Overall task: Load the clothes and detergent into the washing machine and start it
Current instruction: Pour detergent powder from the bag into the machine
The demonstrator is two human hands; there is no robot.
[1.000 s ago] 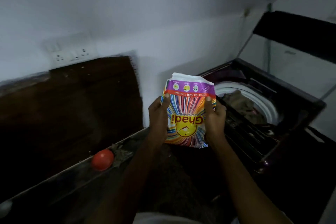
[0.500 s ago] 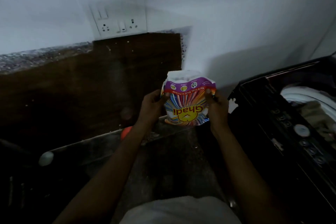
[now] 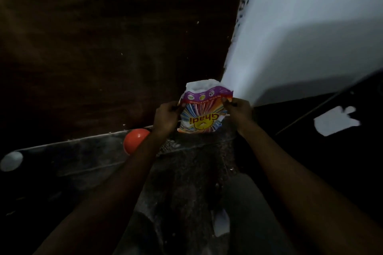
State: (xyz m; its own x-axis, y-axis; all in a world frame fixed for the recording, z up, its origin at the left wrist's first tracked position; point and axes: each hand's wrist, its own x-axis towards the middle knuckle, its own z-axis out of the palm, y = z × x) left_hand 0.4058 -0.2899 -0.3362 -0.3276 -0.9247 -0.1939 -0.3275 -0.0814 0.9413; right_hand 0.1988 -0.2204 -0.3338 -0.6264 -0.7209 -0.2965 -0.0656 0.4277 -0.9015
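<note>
The left hand (image 3: 165,118) and right hand (image 3: 238,114) each pinch a side edge of the packet (image 3: 201,118) just below its top, thumbs on the printed face, fingers curled behind. The packet is held upright between them, over the back edge of the counter (image 3: 83,151); whether its base rests there I cannot tell.

It is a thin, glossy plastic pouch, creased and soft, with a purple band, rainbow streaks and a yellow disc. Its lettering reads upside down from here. The top is torn open and shows a white lining.

This looks like the detergent step, with the pouch open and ready. The washer is out of view, so the next move calls for carrying the pouch level to the drum and then tipping it slowly, since loose powder spills easily.

A smooth red ball (image 3: 134,141) lies on the speckled stone counter beside the left wrist. Behind are a dark wood panel (image 3: 103,37) and a white wall (image 3: 310,27).
</note>
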